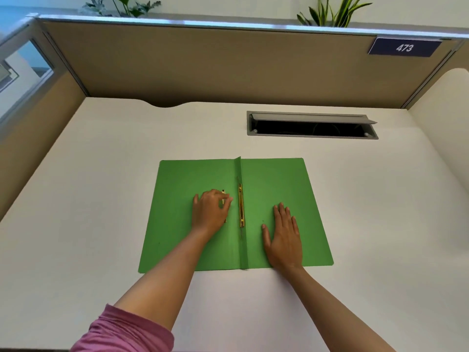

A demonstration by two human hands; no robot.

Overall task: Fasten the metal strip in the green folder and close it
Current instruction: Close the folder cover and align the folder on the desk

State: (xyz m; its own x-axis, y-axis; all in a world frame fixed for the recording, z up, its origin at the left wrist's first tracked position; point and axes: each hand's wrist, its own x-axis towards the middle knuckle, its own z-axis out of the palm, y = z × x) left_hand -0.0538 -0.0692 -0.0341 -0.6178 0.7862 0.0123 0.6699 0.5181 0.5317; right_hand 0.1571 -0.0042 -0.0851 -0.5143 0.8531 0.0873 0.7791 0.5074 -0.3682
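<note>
The green folder (177,179) lies open and flat on the white desk. A gold fastener (241,207) runs along the central fold, its thin prongs pointing up and down the spine. A loose gold metal strip (223,192) lies on the left flap, mostly covered by my left hand (210,212), whose fingertips pinch around it. My right hand (283,237) rests flat, fingers spread, on the right flap, holding nothing.
A grey cable hatch (312,125) stands open in the desk behind the folder. Beige partition walls (203,64) enclose the desk at the back and sides, with a sign reading 473 (404,48) at the top right. Plants stand above the partition.
</note>
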